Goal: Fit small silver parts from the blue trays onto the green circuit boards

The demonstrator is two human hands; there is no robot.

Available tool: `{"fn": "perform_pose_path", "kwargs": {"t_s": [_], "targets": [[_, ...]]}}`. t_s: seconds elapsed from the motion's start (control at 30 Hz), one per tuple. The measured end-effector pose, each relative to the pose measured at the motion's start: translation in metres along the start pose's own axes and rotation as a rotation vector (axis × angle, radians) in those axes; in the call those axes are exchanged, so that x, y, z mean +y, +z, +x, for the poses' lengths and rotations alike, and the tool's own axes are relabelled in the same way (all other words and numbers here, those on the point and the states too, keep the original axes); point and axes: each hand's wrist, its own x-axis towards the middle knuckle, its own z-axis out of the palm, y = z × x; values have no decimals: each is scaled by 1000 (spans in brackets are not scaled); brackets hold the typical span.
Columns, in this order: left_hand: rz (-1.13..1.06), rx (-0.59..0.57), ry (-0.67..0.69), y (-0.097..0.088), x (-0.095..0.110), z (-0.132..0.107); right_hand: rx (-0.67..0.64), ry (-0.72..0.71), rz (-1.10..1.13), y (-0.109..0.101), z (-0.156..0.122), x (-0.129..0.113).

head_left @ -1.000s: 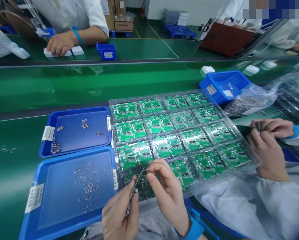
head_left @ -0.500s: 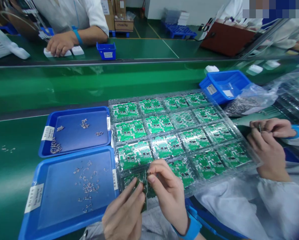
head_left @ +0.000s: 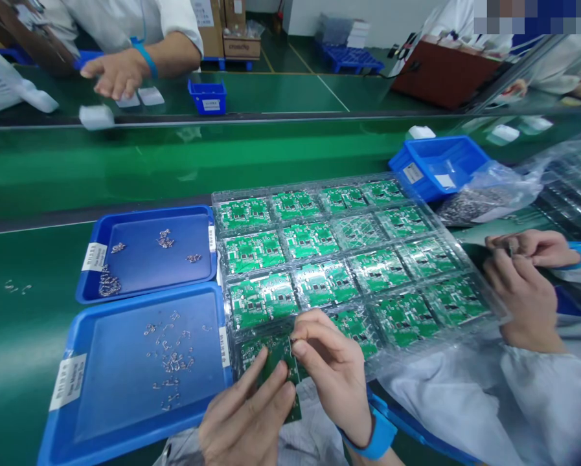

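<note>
My left hand (head_left: 251,414) grips a green circuit board (head_left: 290,395) close to my lap, its fingers lying across the face. The board is tilted towards me. At its upper right edge my right hand (head_left: 331,372) pinches thumb and forefinger together; a tiny dark bit shows at the tips, too small to name. Beyond both hands lies a clear plastic tray (head_left: 290,255) with rows of green circuit boards. To the left are two blue trays, the far one (head_left: 139,226) and the near one (head_left: 105,362), both holding small bent metal pieces (head_left: 173,362).
At right, a co-worker's hands (head_left: 523,278) hold something small beside the clear tray. A blue bin (head_left: 440,152) and a bag of metal parts (head_left: 484,194) stand behind. Across the green conveyor belt (head_left: 295,149), another person's hand (head_left: 120,71) hovers near white pieces (head_left: 96,116).
The board in my left hand has turned from nearly edge-on to show more of its face. My right hand has shifted slightly right. Across the belt, the other person's hand has lifted.
</note>
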Motion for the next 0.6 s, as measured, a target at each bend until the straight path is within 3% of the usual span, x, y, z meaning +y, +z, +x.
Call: {"fn": "perform_pose_path", "kwargs": {"t_s": [0.13, 0.3, 0.47, 0.6], "targets": [[11, -1, 21, 4, 0, 0, 1, 6, 32, 0, 0, -1], [5, 188, -7, 14, 4, 1, 41, 3, 29, 3, 0, -3], [27, 11, 44, 4, -1, 3, 44, -4, 3, 3, -4, -1], [27, 10, 42, -1, -7, 2, -14, -11, -54, 1, -5, 2]]}}
